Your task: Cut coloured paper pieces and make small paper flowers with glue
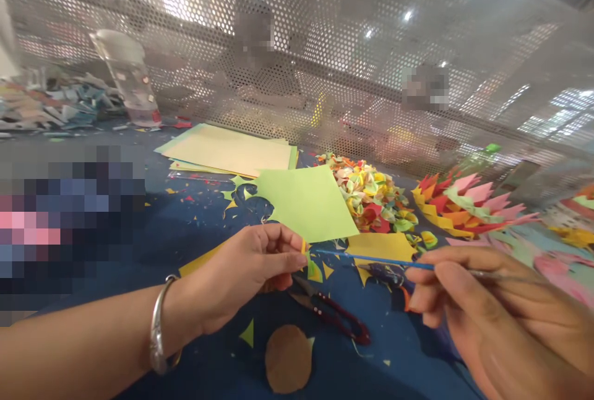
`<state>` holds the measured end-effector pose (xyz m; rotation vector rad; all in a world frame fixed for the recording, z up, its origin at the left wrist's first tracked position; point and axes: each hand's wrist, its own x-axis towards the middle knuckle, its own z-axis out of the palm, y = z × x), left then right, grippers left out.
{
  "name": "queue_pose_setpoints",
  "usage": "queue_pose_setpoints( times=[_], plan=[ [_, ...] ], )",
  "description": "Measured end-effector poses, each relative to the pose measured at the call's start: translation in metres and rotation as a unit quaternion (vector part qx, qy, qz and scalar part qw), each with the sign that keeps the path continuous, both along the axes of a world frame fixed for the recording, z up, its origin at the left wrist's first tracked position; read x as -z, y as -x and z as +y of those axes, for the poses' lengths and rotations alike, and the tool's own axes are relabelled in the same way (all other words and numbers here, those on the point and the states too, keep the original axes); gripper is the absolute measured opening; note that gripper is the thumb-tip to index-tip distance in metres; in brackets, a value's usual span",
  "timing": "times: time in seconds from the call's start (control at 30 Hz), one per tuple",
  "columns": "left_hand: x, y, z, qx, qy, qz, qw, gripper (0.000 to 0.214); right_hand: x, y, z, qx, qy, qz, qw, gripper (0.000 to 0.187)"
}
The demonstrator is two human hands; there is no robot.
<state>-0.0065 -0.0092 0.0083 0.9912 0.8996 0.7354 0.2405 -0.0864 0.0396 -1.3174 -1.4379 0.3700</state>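
My left hand [260,257], with a silver bangle on its wrist, pinches a small yellow paper piece [304,246] between thumb and fingertips. My right hand [482,301] grips a thin blue stick [385,259] like a pen. The far tip of this stick comes close to the yellow piece; whether they touch, I cannot tell. Under my left hand lie dark red-handled scissors [341,318], partly covered by the fingers. Nearer to me is a round brown disc [288,360]. A light green paper sheet [306,202] lies just beyond my hands.
Behind is a stack of pale paper [232,147]. Small folded paper pieces [371,186] form a heap at centre right, beside a spiky paper form [468,199]. A clear cup [134,90] stands at back left. A perforated screen [325,34] with people behind it closes the far side.
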Motion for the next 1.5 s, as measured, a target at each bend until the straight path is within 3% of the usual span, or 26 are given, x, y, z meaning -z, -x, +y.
queue_pose_setpoints(
  times=[0.1,0.17,0.33,0.63,0.73,0.87,1.5],
  plan=[
    [0.000,-0.002,-0.003,0.005,0.004,-0.009,1.000,0.023,0.005,0.009,0.009,-0.085,0.030,0.116,0.989,0.007],
    [-0.001,-0.003,-0.005,0.009,0.017,-0.024,1.000,0.025,0.008,0.011,0.015,-0.115,0.044,0.140,0.982,0.006],
    [-0.005,-0.002,-0.008,0.019,0.054,-0.055,0.997,0.028,0.016,0.011,0.022,-0.116,0.076,0.180,0.974,0.007],
    [-0.002,-0.001,-0.011,0.047,0.088,-0.098,0.990,0.032,0.019,0.016,0.023,-0.119,0.065,0.215,0.967,0.006],
    [-0.001,-0.001,-0.011,0.053,0.087,-0.097,0.990,0.027,0.020,0.015,0.024,-0.120,0.070,0.221,0.965,0.006],
    [0.001,-0.002,-0.010,0.043,0.088,-0.093,0.991,0.039,0.022,0.013,0.023,-0.131,0.082,0.224,0.962,0.007],
    [-0.001,0.002,-0.003,0.115,0.104,-0.079,0.985,0.033,0.023,0.009,0.018,-0.164,0.082,0.207,0.961,0.008]
  ],
)
